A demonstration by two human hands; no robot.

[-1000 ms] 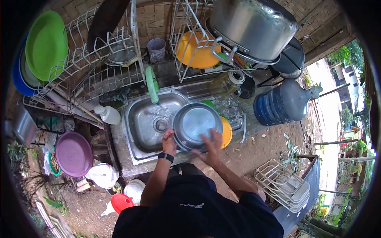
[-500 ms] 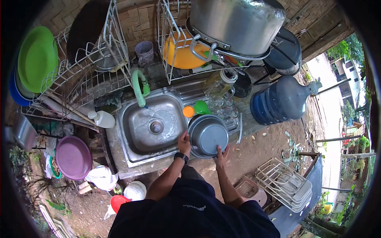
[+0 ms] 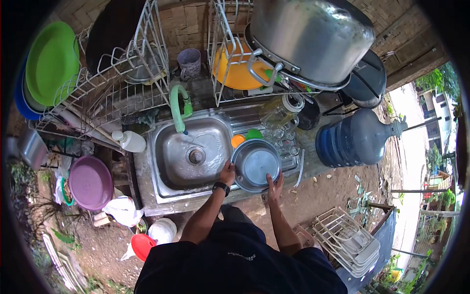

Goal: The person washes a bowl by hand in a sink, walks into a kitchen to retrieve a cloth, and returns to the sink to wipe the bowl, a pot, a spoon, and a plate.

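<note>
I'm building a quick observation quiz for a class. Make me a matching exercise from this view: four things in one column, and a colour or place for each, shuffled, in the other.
Column 1
1. Basin
2. Hose
3. Tub
4. Bottle

Column 2
A. Purple
B. White, left of the sink
C. Held between the left hand and right hand
D. Green, bent over the sink

Pairs: 1-C, 2-D, 3-A, 4-B

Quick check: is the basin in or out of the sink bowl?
Out: the left hand and right hand hold the basin beside the sink bowl, whose drain shows plainly.
</note>
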